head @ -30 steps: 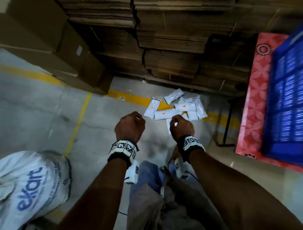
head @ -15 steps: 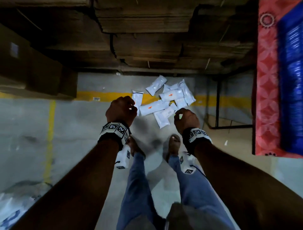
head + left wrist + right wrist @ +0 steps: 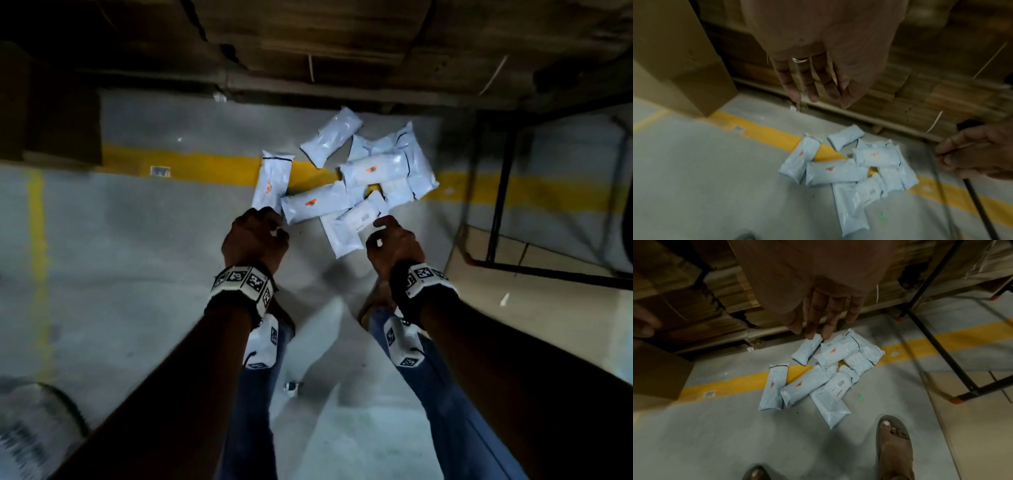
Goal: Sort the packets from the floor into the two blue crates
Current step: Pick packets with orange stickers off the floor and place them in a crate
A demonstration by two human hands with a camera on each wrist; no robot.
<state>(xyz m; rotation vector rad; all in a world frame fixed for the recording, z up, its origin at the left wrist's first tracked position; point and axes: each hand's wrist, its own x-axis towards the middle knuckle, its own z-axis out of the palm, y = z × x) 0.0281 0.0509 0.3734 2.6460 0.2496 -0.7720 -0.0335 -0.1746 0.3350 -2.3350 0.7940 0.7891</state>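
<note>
my left hand [image 3: 255,236]: it hangs above the floor, just short of the near end of the leftmost packet; from the head view the fingers look loosely curled, from the wrist view they hang relaxed with a ring on one, and they hold nothing.
my right hand [image 3: 394,245]: it hangs just short of the labelled packet's near end, fingers loose and pointing down, nothing in it.
packets [image 3: 346,185]: a loose heap of pale blue-white pouches on the grey floor [image 3: 120,274], lying across the yellow line [image 3: 191,168]; several overlap, and some carry a small orange mark.
leftmost packet [image 3: 272,183]: lies alone at the left edge of the heap, its far end on the yellow line, its side just beside the next pouch.
labelled packet [image 3: 835,388]: nearest to my feet, a white label with a barcode on top, resting partly over another pouch.
blue crates: i cannot see them in any view.
cardboard stacks [image 3: 308,44]: flat brown sheets piled just behind the heap.
black frame [image 3: 496,192]: thin metal legs standing on the floor to the right of the heap.
my feet [image 3: 894,446]: in brown sandals, near the heap.
</note>
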